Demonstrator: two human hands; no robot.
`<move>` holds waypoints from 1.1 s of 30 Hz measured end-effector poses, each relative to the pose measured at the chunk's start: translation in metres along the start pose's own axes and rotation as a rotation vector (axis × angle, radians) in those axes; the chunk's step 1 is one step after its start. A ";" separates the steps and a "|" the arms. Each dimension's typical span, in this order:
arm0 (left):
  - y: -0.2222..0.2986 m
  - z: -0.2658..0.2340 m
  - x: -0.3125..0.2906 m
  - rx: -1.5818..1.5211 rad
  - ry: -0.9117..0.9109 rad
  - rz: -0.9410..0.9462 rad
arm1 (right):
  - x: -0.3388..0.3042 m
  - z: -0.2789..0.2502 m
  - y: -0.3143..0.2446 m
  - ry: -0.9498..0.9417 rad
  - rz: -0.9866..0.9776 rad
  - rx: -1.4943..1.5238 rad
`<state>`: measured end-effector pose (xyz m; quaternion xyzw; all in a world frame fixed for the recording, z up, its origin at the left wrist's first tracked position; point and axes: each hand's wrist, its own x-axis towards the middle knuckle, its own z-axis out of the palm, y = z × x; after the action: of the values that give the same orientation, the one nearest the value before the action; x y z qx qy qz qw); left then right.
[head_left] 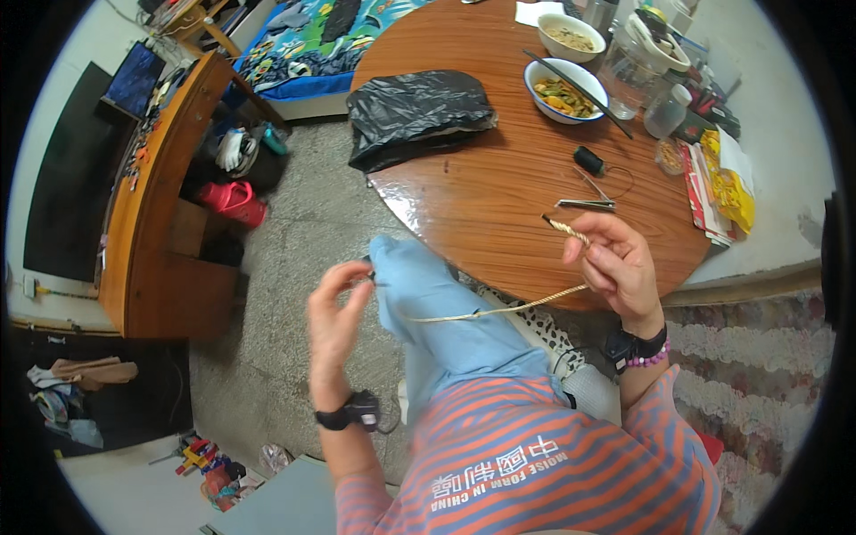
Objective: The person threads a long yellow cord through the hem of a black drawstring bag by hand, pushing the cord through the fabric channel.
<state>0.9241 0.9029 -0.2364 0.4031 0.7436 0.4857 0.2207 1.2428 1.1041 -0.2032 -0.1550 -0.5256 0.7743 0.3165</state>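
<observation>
My right hand (617, 263) pinches a gold twisted cord (568, 229) between thumb and fingers, close to its dark-tipped end. From below that hand, the rest of the cord trails left across my light blue trousers. Held out over my knee, my left hand (334, 312) has thumb and forefinger brought together around something small and dark, too small to make out. On the table beyond my right hand lie a metal tool (584, 204), perhaps small scissors or a clipper, and a spool of black thread (588, 160) with loose thread beside it.
The round wooden table (499, 241) bears a black plastic bag (419, 111), a food bowl (566, 102) with chopsticks, another bowl (571, 40), and a clear jug (629, 76). Yellow packaging (727, 192) lies by the wall. A wooden desk (160, 196) stands left.
</observation>
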 end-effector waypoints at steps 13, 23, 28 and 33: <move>0.098 0.074 0.024 -0.311 -0.316 0.239 | 0.014 0.032 0.023 -0.168 0.089 0.213; 0.105 0.088 0.039 -0.104 -0.308 0.312 | 0.026 0.054 0.028 0.154 -0.108 -0.307; 0.108 0.093 0.050 -0.137 -0.356 0.279 | 0.032 0.046 0.021 0.164 -0.173 -0.528; 0.101 0.103 0.081 -0.026 -0.326 0.438 | 0.031 0.032 0.026 0.229 -0.098 -0.494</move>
<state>0.9904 1.0456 -0.1846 0.6245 0.5869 0.4599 0.2324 1.1927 1.0950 -0.2108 -0.2884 -0.6663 0.5838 0.3634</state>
